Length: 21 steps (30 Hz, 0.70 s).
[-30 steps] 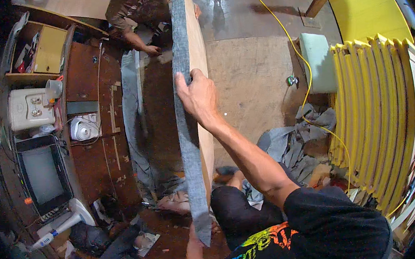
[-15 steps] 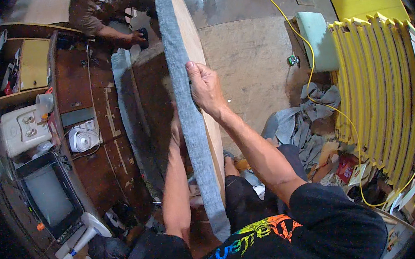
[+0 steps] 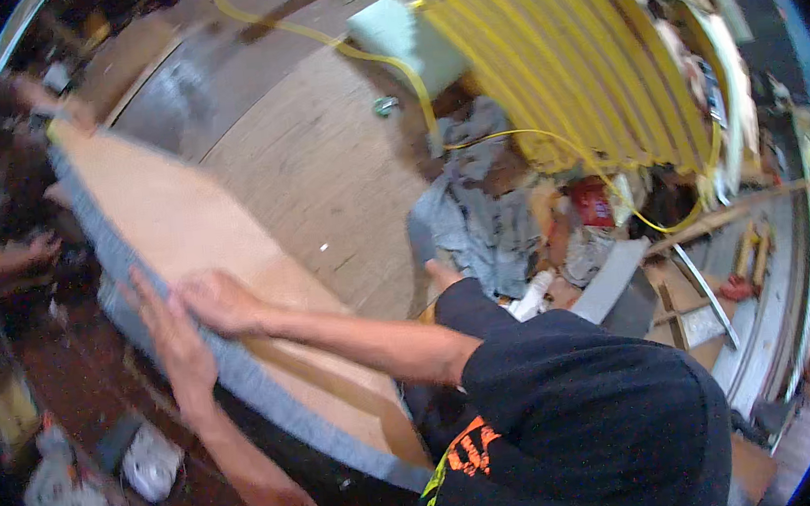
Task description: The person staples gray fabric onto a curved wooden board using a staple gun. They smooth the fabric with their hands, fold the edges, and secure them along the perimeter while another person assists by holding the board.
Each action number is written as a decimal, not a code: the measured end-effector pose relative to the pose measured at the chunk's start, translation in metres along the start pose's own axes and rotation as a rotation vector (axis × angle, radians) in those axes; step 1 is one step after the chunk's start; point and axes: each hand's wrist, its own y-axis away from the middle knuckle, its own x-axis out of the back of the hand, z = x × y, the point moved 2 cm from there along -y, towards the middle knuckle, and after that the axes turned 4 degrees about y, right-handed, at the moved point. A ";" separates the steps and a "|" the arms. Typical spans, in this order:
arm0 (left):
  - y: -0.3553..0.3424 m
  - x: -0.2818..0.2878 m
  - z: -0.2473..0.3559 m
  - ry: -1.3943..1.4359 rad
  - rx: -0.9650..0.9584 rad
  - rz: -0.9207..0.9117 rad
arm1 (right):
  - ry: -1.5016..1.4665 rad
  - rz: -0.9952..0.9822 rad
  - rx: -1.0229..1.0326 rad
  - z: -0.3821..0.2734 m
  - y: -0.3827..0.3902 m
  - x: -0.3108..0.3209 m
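Observation:
A long pale wooden panel (image 3: 197,224) with a grey fabric-covered edge (image 3: 313,413) stands on its side, slanting from upper left to lower middle. My right hand (image 3: 218,303) is closed on the panel near its middle, thumb toward the grey edge. My left hand (image 3: 172,342) lies against the fabric side just left of it, fingers stretched out. Both are slightly blurred. At the far end, a co-worker's hand (image 3: 70,113) is at the panel; the co-worker's other hand (image 3: 34,252) is at the left, too blurred to read.
At the right stand yellow stacked slabs (image 3: 562,62), beside a mint cushion (image 3: 405,48). A yellow cord (image 3: 550,137) crosses grey cloth scraps (image 3: 480,226). Metal strips (image 3: 706,292), tools and offcuts lie at the right. A white appliance (image 3: 152,463) is at the lower left.
The view has swung round, and the panel now slants leftward, showing more of its wooden face. My left hand, earlier low or behind the panel, has come up onto its fabric side with fingers extended.

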 end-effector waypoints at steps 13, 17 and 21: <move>0.004 -0.022 -0.024 1.185 0.118 0.166 | -0.141 0.019 -0.072 -0.027 -0.034 0.010; 0.007 -0.036 -0.057 1.392 0.331 0.013 | -0.193 0.059 -0.037 -0.030 -0.032 0.013; -0.016 -0.025 -0.009 0.959 0.163 0.153 | -0.168 0.109 -0.022 -0.018 -0.031 0.011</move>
